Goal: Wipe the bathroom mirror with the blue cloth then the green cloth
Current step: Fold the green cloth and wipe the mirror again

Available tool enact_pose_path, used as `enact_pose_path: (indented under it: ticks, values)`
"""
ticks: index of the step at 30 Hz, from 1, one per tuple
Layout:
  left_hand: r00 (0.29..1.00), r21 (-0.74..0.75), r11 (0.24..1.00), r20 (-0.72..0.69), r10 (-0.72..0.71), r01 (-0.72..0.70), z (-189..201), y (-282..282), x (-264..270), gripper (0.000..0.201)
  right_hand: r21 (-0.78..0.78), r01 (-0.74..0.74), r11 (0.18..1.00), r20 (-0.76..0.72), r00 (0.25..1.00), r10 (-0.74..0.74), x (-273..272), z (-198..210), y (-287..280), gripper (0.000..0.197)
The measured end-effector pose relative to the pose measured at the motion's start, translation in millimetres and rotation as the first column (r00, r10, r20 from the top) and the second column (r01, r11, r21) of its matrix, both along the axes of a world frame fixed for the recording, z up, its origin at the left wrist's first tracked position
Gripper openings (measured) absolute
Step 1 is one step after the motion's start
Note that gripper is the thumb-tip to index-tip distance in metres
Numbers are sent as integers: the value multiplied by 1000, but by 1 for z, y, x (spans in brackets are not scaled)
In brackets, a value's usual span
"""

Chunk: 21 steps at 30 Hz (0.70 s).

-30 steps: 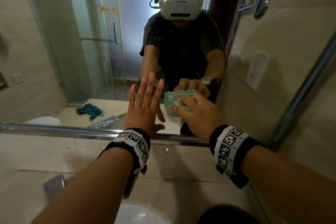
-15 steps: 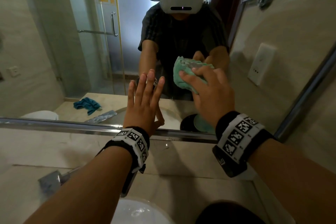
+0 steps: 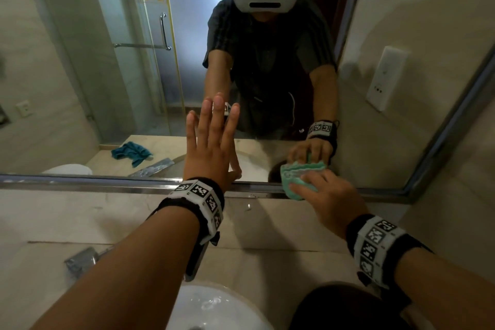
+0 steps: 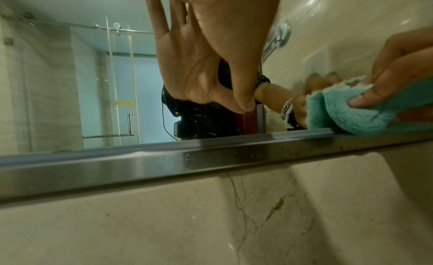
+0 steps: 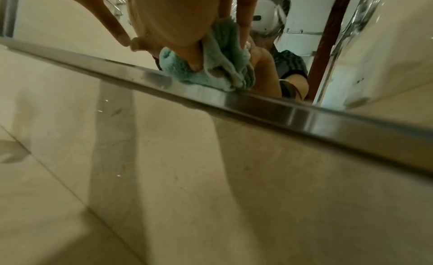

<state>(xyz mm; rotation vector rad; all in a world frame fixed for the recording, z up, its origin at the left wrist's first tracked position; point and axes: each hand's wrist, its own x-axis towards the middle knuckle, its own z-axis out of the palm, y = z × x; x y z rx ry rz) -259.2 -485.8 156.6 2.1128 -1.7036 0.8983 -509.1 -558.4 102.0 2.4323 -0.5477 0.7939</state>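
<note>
Beige marble tiling fills the lower half of the head view, with a white basin (image 3: 214,308) at bottom centre and a steel-framed mirror (image 3: 107,61) across the upper half. The left hand (image 3: 211,147) is laid flat on the glass at centre frame, fingers straight and slightly spread, nothing held. The right hand (image 3: 329,195) is seen at lower right of the glass, its fingers curled over a bunched green cloth (image 3: 297,182) that is pressed against the mirror just above the frame (image 3: 80,182); in the right wrist view the cloth (image 5: 211,69) is seen touching the frame's top edge, clamped between fingers and thumb. The blue cloth (image 3: 132,153) is visible only as a reflection at mid left, lying crumpled on the counter and untouched by either hand.

The second step, wiping with the green cloth, is judged to be in hand, since the blue cloth has been put down. How much of the glass has been covered cannot be told. The next move is judged to call for a stroke away from the bottom edge, upward or sideways, with pressure kept even so the cloth is not snagged on the frame, and with the left palm shifted so that the patch beneath it can be wiped too.
</note>
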Motion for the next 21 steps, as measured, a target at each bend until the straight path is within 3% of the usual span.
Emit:
enact_pose_path:
  ticks: [4, 7, 11, 16, 19, 21]
  values:
    - [997, -45, 998, -65, -40, 37, 15, 13, -8, 121, -19, 29, 999, -66, 997, -30, -28, 34, -10, 26]
    - [989, -163, 982, -93, -116, 100, 55, 14, -18, 101, 48, 110, 993, 18, 994, -111, -30, 77, -15, 51]
    - [988, -119, 982, -13, -151, 149, 133, 5, -45, 113, 60, 103, 993, 249, 962, -115, -19, 151, -2, 36]
    - [993, -12, 994, -25, -111, 111, 180, -16, -71, 134, 128, 82, 988, 464, 876, -132, -8, 248, -4, 45]
    - [997, 21, 997, -31, -73, 74, 179, -19, -75, 138, 121, 65, 991, 531, 839, -120, -5, 259, -4, 43]
    - [999, 14, 999, -6, -47, 47, 177, -18, -75, 132, 60, 62, 996, 474, 877, -83, -3, 239, -2, 36]
